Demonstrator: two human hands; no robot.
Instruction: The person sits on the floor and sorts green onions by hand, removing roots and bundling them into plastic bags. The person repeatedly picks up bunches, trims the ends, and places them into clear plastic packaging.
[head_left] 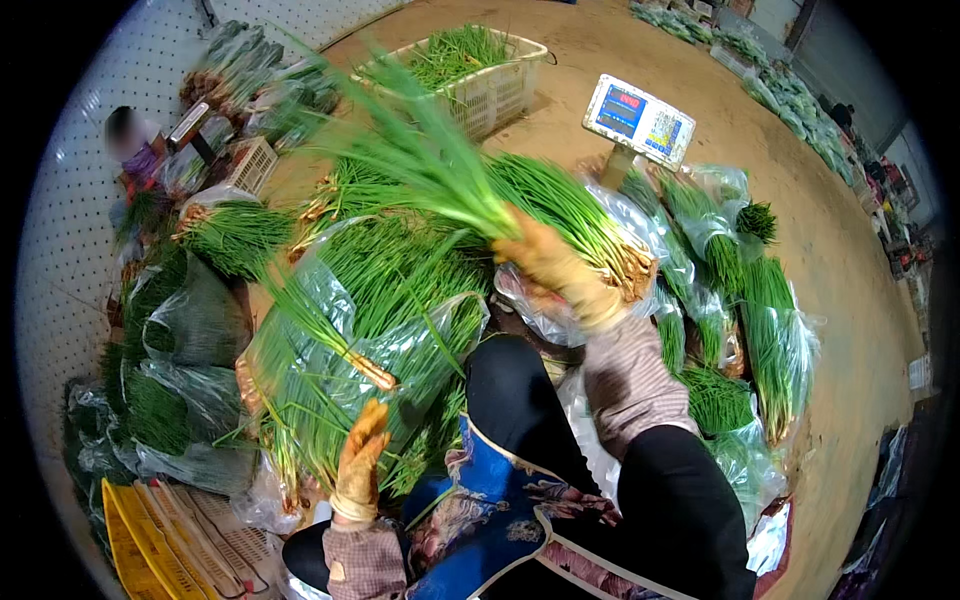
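My right hand (pixel 548 262), in a soiled yellowish glove, is closed around the root end of a bunch of green onions (pixel 430 160); the long leaves point up and left and are blurred by motion. My left hand (pixel 362 460), gloved the same way, is raised in front of my lap with its fingers stretched upward and nothing in them. Just above its fingertips is a thin bundle of green onions (pixel 335 345), roots toward me, apart from the hand. Behind it lies a large heap of green onions (pixel 400 270) on clear plastic. More green onions (pixel 590 220) rest beyond my right hand, on plastic.
A digital scale (pixel 640 120) stands far right of centre. Behind the heap is a white basket (pixel 500 95) holding greens. Bagged bunches (pixel 775 350) line the right, others (pixel 190 400) the left. A yellow crate (pixel 150 540) sits near left. Another person (pixel 140 150) is at far left.
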